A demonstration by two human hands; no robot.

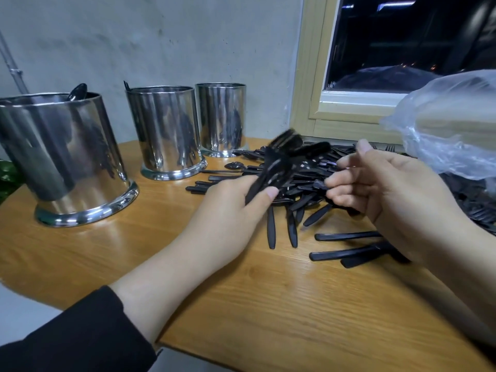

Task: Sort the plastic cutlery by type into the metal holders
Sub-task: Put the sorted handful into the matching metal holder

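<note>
A heap of black plastic cutlery (308, 181) lies on the wooden table (281, 304) near the window. My left hand (230, 208) grips a small bundle of black forks (276, 162), tines blurred and pointing up and away. My right hand (389, 189) hovers over the heap with its fingers curled; whether they pinch a piece I cannot tell. Three shiny metal holders stand at the left: the nearest holder (67, 159) has a spoon sticking out, the middle holder (166, 132) shows a fork tip at its rim, and the far holder (221, 116) shows nothing above its rim.
A clear plastic bag (451, 122) lies at the right over more cutlery. A window with a cream frame (316, 114) is behind the heap. The table's edge curves along the left and front. A grey wall stands behind the holders.
</note>
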